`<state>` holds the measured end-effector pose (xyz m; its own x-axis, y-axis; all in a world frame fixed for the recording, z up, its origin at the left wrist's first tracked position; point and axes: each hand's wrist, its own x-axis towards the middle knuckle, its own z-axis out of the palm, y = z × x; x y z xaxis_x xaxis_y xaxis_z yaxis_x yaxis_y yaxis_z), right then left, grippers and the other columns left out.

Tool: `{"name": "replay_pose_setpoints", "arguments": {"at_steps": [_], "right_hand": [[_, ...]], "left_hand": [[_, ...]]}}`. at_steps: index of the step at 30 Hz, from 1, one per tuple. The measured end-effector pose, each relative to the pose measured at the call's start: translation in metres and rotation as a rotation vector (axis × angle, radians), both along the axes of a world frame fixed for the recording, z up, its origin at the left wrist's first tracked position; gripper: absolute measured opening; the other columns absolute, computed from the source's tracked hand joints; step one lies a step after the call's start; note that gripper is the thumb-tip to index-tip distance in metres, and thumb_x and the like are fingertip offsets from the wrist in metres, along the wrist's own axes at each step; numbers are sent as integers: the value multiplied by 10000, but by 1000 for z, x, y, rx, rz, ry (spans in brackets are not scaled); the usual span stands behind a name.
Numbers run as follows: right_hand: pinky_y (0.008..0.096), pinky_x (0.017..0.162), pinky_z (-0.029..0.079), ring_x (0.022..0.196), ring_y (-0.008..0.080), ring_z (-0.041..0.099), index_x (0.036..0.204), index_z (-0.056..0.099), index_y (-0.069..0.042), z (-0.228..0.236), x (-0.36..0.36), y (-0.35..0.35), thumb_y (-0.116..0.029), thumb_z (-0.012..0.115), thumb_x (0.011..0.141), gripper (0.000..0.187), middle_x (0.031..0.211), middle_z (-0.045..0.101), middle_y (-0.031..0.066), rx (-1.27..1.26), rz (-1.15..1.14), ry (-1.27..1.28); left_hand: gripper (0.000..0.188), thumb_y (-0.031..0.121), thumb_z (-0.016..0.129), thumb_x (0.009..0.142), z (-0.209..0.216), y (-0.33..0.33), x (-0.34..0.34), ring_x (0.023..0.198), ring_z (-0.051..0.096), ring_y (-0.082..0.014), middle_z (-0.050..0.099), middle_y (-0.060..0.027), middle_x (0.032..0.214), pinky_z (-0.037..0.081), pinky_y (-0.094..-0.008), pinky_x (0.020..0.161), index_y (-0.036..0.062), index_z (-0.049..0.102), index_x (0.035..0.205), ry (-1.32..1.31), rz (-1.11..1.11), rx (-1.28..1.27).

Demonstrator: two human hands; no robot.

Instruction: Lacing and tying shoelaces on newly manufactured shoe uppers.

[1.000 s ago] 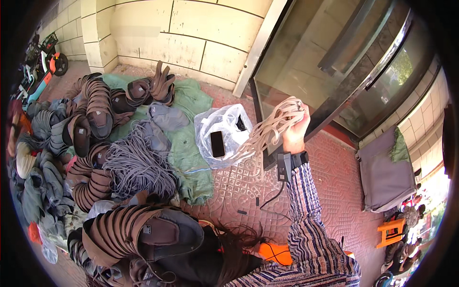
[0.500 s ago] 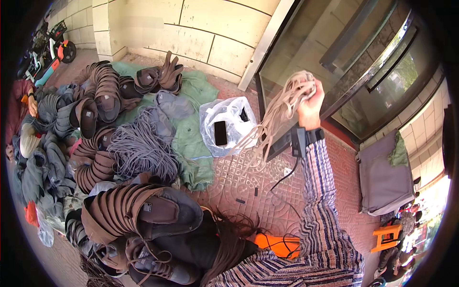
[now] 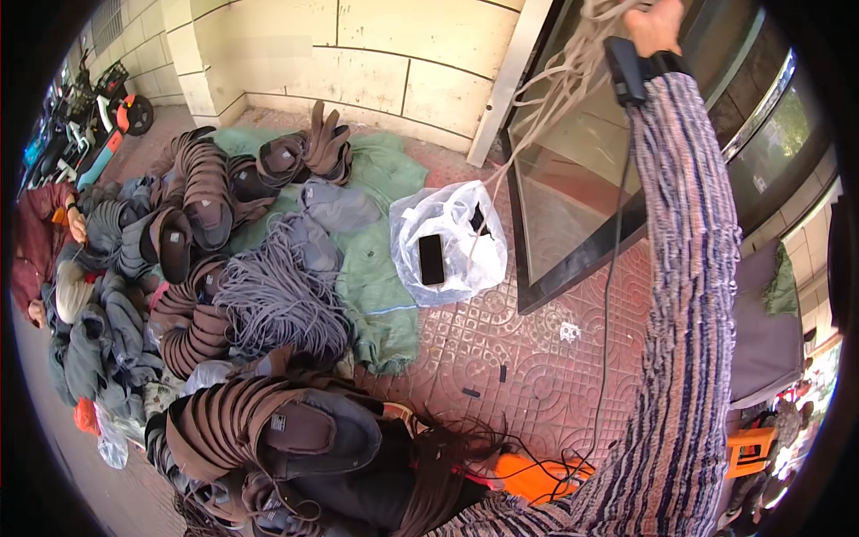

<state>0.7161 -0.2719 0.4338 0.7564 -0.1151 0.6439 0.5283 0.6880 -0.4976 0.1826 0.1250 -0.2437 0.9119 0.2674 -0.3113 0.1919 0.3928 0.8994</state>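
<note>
High at the upper right, my right hand (image 3: 658, 27) is closed around a bundle of long beige shoelaces (image 3: 573, 76), partly cut off by the top edge. The laces hang down and leftward, and their ends trail to a clear plastic bag (image 3: 407, 224) on the ground. A black phone (image 3: 431, 259) lies on that bag. Close to me, a nested stack of brown shoe uppers (image 3: 224, 416) rests on my dark-clothed lap, with dark brown laces (image 3: 420, 474) draped beside it. My left hand is not in view.
A green cloth (image 3: 380, 268) bears grey laces (image 3: 282, 291) and more stacked shoe uppers (image 3: 204, 197). At the far left another person's hand (image 3: 77, 224) shows. A glass door (image 3: 573, 197) stands close by my raised arm; an orange stool (image 3: 750, 452) is at the right.
My right hand has risen up and to the right, drawing the beige laces higher. Their lower ends now stretch up from the bag.
</note>
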Motion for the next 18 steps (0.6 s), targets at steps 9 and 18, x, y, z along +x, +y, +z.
{"name": "replay_pose_setpoints", "arguments": {"at_steps": [9, 18], "right_hand": [[306, 688, 499, 788, 157, 601, 1014, 597, -38, -281, 106, -35, -175, 635, 819, 241, 920, 645, 53, -561, -400, 206], [386, 759, 482, 852, 341, 607, 1005, 605, -11, -574, -168, 7, -65, 589, 748, 263, 845, 632, 172, -1626, -330, 188]], "left_hand": [[286, 148, 449, 965, 34, 15, 116, 961, 562, -192, 554, -135, 1119, 476, -290, 793, -8, 467, 1204, -89, -20, 30], [287, 147, 441, 969, 76, 38, 101, 973, 560, -195, 550, -140, 1128, 475, -291, 804, -11, 461, 1208, -54, 8, 69]]}}
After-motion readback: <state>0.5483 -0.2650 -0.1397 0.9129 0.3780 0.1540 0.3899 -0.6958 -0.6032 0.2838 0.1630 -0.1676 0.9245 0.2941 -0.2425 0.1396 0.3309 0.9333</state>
